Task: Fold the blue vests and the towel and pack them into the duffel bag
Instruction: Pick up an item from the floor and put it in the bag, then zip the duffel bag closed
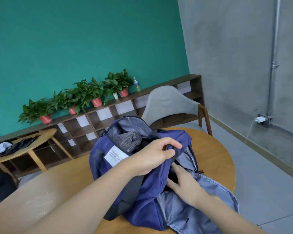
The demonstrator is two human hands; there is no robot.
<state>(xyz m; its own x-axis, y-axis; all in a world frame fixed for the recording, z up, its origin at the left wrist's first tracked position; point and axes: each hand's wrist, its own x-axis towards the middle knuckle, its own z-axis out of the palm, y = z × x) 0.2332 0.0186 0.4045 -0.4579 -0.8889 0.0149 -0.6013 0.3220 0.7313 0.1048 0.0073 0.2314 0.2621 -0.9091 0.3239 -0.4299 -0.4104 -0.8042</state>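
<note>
We grasp the duffel bag's [142,191] black handle in our left hand [156,156]; right hand [184,181], fingers flat, presses inside. Hold the mouth wide, tamping beside the grey towel [128,141].

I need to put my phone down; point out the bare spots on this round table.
Bare wood lies left of the duffel bag under the left forearm, and along the round table's far right rim beside the grey chair. The near middle is crowded by bag and both hands.

Navy duffel bag [147,188], grey towel [128,141]
</note>
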